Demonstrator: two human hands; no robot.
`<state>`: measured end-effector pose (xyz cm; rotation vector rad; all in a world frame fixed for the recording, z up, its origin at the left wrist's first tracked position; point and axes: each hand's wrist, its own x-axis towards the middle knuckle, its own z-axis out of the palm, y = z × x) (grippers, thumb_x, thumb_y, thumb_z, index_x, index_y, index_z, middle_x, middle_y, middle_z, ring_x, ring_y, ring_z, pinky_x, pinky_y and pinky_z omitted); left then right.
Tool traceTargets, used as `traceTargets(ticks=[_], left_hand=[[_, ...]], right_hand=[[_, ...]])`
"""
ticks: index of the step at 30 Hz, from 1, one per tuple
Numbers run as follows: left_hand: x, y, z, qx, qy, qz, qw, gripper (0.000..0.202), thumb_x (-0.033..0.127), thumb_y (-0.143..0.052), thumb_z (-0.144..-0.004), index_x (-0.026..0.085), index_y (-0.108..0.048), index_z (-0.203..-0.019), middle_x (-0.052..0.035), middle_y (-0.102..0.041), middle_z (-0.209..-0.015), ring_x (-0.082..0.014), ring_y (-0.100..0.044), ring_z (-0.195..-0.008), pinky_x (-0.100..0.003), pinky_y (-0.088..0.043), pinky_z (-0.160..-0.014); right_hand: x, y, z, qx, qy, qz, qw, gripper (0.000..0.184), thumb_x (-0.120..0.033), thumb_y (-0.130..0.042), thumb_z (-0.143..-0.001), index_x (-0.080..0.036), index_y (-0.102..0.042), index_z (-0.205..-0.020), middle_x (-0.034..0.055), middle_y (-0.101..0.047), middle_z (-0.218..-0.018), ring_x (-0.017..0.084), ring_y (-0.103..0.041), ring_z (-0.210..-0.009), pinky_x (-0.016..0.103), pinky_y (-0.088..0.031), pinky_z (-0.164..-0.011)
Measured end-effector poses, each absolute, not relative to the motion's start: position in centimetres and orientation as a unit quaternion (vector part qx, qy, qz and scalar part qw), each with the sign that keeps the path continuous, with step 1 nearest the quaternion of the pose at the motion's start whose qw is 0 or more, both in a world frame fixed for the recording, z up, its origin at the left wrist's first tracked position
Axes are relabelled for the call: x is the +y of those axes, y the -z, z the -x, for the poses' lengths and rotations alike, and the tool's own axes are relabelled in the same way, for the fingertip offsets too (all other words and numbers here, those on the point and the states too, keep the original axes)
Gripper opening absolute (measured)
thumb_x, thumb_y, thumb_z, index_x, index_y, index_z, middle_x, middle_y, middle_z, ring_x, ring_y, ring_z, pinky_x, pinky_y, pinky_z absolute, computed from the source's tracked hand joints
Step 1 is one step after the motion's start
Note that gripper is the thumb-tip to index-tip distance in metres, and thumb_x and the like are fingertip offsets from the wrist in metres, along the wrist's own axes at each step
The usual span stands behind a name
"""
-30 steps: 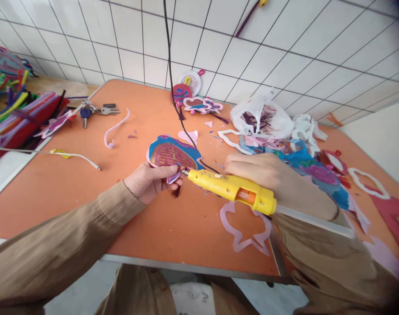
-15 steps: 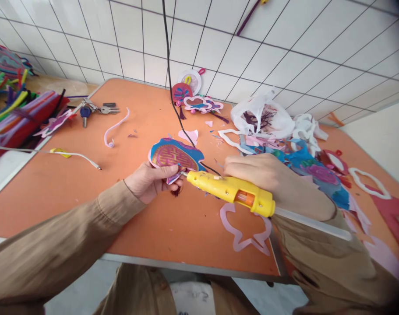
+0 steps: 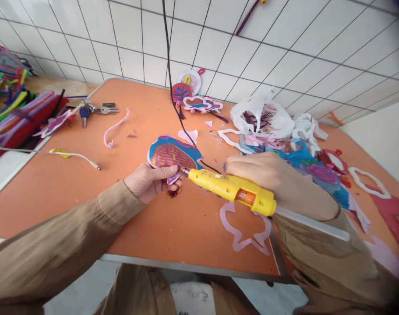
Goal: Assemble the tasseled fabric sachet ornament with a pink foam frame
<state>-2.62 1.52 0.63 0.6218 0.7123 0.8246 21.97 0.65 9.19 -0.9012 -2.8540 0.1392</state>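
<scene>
My left hand [image 3: 153, 180] pinches the lower edge of a blue, pink and gold fabric ornament [image 3: 174, 154], thumb on top. A dark red tassel [image 3: 173, 192] hangs below those fingers. In my closed right hand [image 3: 255, 173] is a yellow hot glue gun [image 3: 230, 189], its metal nozzle at the ornament's lower edge beside my left thumb; whether it touches I cannot tell. A translucent glue stick [image 3: 312, 223] sticks out of the gun's back end. Beneath the gun lies a pink paper outline [image 3: 247, 234].
A black cord [image 3: 169, 70] drops past the tiled wall to the gun. Keys [image 3: 97, 110], a pink pipe cleaner [image 3: 115, 127] and a white cable [image 3: 71, 153] lie left. Finished-looking ornaments [image 3: 197, 103] sit at the back. A plastic bag [image 3: 278, 120] and blue fabric scraps [image 3: 304, 162] crowd the right.
The ornament has tilted and shifted very slightly left in my left hand. The glue gun has moved a touch to the right, its nozzle still at the ornament's edge.
</scene>
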Motion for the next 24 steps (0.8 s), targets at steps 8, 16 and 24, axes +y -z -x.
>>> traceTargets(ticks=[8,16,24], left_hand=[[1.5,-0.7,2.6,0.333,-0.388,-0.298,0.806,0.031,0.030,-0.090,-0.055,0.009,-0.072,-0.070,-0.0052,-0.069,-0.061,-0.0102,-0.062,-0.052,-0.017,-0.053,-0.049],[1.4,-0.9,2.5,0.337,-0.392,-0.313,0.797,0.030,0.030,-0.089,-0.056,0.010,-0.071,-0.070,-0.0039,-0.068,-0.062,-0.0104,-0.061,-0.055,-0.017,-0.050,-0.048],[2.1,-1.2,3.6,0.440,-0.425,-0.484,0.625,0.019,0.026,-0.081,-0.063,0.011,-0.072,-0.072,-0.0033,-0.068,-0.061,-0.0091,-0.052,-0.046,-0.020,-0.041,-0.039]], right_hand=[[0.7,-9.0,-22.0,-0.953,-0.038,0.291,0.071,0.030,-0.027,-0.040,-0.095,-0.021,-0.036,-0.066,-0.0029,-0.040,-0.062,0.011,-0.035,-0.050,0.028,-0.019,-0.051],[0.8,-8.7,-22.2,-0.951,-0.043,0.297,0.081,0.027,-0.026,-0.042,-0.092,-0.021,-0.036,-0.067,-0.0027,-0.039,-0.063,0.011,-0.035,-0.051,0.028,-0.018,-0.051],[1.3,-8.6,-23.3,-0.937,-0.069,0.319,0.128,0.019,-0.021,-0.048,-0.090,-0.021,-0.044,-0.071,-0.0021,-0.039,-0.064,0.013,-0.037,-0.055,0.029,-0.023,-0.053]])
